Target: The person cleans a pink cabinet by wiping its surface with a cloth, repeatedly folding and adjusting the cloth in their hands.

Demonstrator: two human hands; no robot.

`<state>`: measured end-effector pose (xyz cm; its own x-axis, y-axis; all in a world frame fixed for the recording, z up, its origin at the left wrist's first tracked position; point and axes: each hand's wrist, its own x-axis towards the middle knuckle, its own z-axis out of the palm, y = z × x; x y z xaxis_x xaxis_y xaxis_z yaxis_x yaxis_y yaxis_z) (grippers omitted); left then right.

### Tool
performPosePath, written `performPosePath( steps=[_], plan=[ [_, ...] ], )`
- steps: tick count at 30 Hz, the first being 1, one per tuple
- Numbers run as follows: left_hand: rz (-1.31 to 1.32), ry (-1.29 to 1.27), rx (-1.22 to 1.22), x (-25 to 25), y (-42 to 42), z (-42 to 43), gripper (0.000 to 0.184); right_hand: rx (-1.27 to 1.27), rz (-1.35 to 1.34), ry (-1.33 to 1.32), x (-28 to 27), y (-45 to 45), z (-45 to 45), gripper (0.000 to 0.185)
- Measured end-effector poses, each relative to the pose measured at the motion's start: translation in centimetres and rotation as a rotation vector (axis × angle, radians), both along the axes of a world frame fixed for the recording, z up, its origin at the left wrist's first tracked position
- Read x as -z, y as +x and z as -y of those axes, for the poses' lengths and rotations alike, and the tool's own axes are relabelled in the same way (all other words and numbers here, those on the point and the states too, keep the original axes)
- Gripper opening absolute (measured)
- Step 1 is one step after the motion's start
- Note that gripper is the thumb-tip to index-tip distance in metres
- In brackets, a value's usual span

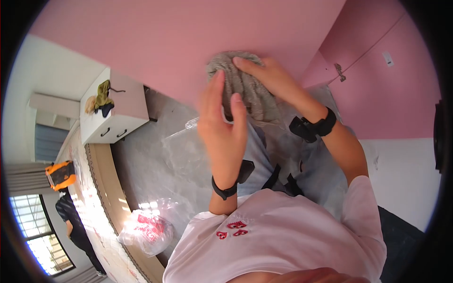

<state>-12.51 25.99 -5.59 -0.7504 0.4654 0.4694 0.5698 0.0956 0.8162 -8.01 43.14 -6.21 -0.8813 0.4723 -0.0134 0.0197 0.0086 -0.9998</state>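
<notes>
A grey-green cleaning cloth [250, 92], bunched and wrinkled, is up against a large pink panel [188, 37]. My right hand [269, 78] grips the cloth at its upper right, with one finger lying across the top and the others hidden behind the fabric. Just to the cloth's lower left, my left hand [222, 118] has its thumb and fingers spread and slightly blurred. Its fingertips overlap the cloth's left edge; whether they touch it I cannot tell. Dark bands with small boxes circle both wrists.
At the right stands a pink door [387, 94] with a metal hinge [339, 72]. A white drawer cabinet [118, 111] bears an olive bag [104, 96]. On the left are a bed [94, 184], a plastic bag [153, 228], an orange bag [61, 175] and a person in dark clothes [78, 231].
</notes>
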Motion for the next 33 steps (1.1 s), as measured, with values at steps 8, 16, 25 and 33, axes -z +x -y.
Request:
performPosePath(
  steps=[8,16,25,33],
  plan=[
    [-0.217,-0.068,0.320,1.7,5.3,-9.1,0.061,0.356,0.086,-0.045,2.2,8.2,-7.4,0.057],
    [-0.191,-0.087,0.570,4.7,8.9,-18.1,0.058,0.768,0.012,-0.271,7.1,15.2,-11.4,0.057],
    [-0.124,0.019,0.376,2.6,6.9,-11.5,0.053,0.571,0.049,-0.123,3.5,10.0,-7.2,0.053],
    [-0.118,0.000,0.141,0.7,3.2,-3.2,0.054,0.324,-0.113,-0.227,3.8,2.4,0.7,0.045]
  ],
)
